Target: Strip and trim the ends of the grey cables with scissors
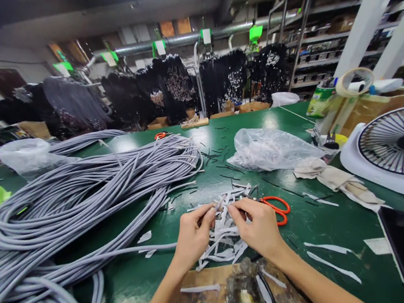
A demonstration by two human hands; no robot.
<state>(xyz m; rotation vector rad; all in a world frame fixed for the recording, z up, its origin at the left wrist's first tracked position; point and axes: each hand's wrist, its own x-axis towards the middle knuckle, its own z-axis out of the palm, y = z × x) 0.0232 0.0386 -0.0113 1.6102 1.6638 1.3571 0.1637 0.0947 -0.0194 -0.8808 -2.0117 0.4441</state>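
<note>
Grey cables (pixel 93 188), green table (pixel 346 226), shelves (pixel 323 63) beyond

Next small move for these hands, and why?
Probably pinch the tip of the slim round grey cable with the right hand while the left hand steadies it: the left appears to grip it, the right is close by; right-hand contact is unclear.

From the person's head, the one view looks forward and down, close above the left hand (pixel 194 231) and right hand (pixel 259 227) at lower centre; the tabletop's (pixel 130 275) far edge slants up rightward.
</note>
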